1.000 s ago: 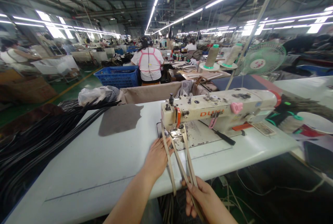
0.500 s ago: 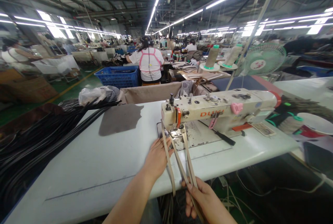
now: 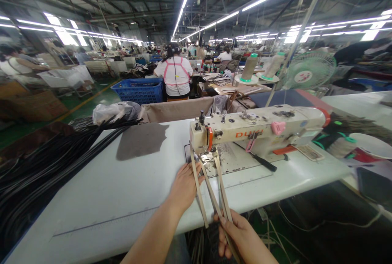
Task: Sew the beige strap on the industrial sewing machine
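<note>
A white sewing machine (image 3: 260, 125) stands on the pale worktable (image 3: 101, 190). Narrow beige strips (image 3: 211, 190) run from around its needle area toward the front edge. My left hand (image 3: 186, 180) lies on the table just left of the presser foot, fingers extended and close together, with one strip passing over it. Below the table edge, my right hand (image 3: 231, 229) pinches two strips between thumb and fingers. A loose strip end hangs over the edge between the hands.
A grey-brown piece (image 3: 141, 141) lies behind left on the table, beside a heap of black strips (image 3: 36, 174). A black-handled tool (image 3: 265, 162) rests by the machine. Thread cones (image 3: 249, 68) and a green fan (image 3: 309, 72) stand behind. A person (image 3: 176, 74) sits ahead near a blue basket (image 3: 137, 90).
The loose end of the left strip has shifted slightly to the right. Both hands look nearly still. The person ahead has moved an arm inward.
</note>
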`<state>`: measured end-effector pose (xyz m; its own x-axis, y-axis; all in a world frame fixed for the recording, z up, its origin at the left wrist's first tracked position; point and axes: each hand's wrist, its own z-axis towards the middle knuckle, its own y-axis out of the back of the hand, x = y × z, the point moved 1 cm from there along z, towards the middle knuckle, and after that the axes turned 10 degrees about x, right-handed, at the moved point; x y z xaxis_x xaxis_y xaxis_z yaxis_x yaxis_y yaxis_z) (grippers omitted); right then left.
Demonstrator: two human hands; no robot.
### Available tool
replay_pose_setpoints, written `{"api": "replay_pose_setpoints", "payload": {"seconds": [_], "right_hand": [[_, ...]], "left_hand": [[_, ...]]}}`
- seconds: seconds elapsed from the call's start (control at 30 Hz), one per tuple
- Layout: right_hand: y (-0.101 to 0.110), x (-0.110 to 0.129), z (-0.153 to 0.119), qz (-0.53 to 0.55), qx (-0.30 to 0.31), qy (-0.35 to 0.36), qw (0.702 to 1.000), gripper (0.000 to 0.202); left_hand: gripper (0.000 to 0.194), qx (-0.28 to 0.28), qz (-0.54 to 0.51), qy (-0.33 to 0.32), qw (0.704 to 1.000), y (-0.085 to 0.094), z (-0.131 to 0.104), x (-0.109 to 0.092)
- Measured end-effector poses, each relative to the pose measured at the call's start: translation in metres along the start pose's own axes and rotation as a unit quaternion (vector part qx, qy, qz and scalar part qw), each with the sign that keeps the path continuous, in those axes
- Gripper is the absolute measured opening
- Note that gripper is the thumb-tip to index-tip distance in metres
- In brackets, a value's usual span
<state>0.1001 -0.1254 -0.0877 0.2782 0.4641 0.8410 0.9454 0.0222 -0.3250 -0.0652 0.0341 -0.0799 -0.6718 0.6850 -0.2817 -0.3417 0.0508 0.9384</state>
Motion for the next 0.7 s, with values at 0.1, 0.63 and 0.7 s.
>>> {"api": "replay_pose_setpoints", "payload": {"seconds": [0.1, 0.63, 0.7], "right_hand": [[-0.004, 0.008, -0.006, 0.006, 0.001, 0.0, 1.0, 0.076], [-0.003, 0.009, 0.0, 0.01, 0.003, -0.013, 1.0, 0.08], [-0.003, 0.011, 0.003, 0.01, 0.004, -0.01, 1.0, 0.08]], "left_hand": [[0.042, 0.006, 0.001, 0.004, 1.0, 0.001, 0.0, 0.0], [0.041, -0.072, -0.338, 0.062, 0.936, 0.001, -0.003, 0.013], [0.045, -0.115, -0.42, 0.102, 0.894, 0.0, -0.003, 0.019]]}}
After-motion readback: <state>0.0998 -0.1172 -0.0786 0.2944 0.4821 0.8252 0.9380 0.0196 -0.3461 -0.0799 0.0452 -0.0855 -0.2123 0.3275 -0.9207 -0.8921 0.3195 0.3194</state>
